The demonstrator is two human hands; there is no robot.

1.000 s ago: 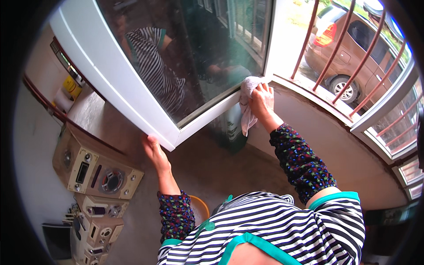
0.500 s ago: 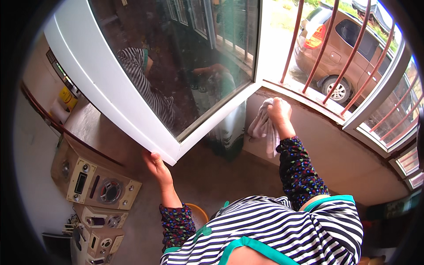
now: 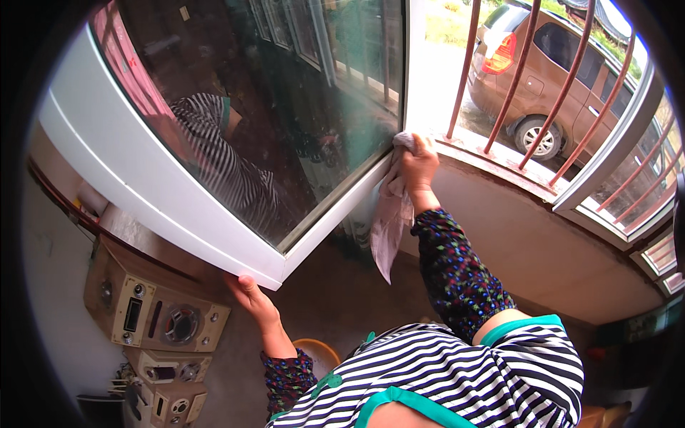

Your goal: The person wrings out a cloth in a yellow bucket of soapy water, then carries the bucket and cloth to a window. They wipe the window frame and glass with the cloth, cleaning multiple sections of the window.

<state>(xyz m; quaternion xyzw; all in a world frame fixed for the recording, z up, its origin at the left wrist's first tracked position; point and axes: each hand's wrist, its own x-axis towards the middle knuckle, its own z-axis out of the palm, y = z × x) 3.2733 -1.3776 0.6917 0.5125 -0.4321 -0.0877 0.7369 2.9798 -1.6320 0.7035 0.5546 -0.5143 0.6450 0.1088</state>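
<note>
A white-framed window sash (image 3: pixel 164 171) with dark reflective glass stands swung into the room. My left hand (image 3: pixel 257 303) grips its lower outer corner, with the thumb on the frame's edge and the other fingers partly hidden behind. Bunched in my right hand (image 3: pixel 419 165) is a greyish-pink cloth (image 3: pixel 391 228), whose loose end hangs down below the sash. The hand presses the cloth's top against the far end of the lower frame rail, close to the window opening. My striped top and dark patterned sleeves are mirrored in part in the glass.
Brown metal bars (image 3: pixel 508 93) cross the window opening at right, with a brown car (image 3: pixel 528 78) outside. Wooden-cased speakers (image 3: pixel 171 314) are stacked at lower left. An orange-rimmed basin (image 3: pixel 319 348) sits on the floor beside my left forearm.
My right hand has moved left with the cloth, from beside the wall below the sill onto the sash's lower rail. The sash corner and my left hand have shifted slightly lower in view.
</note>
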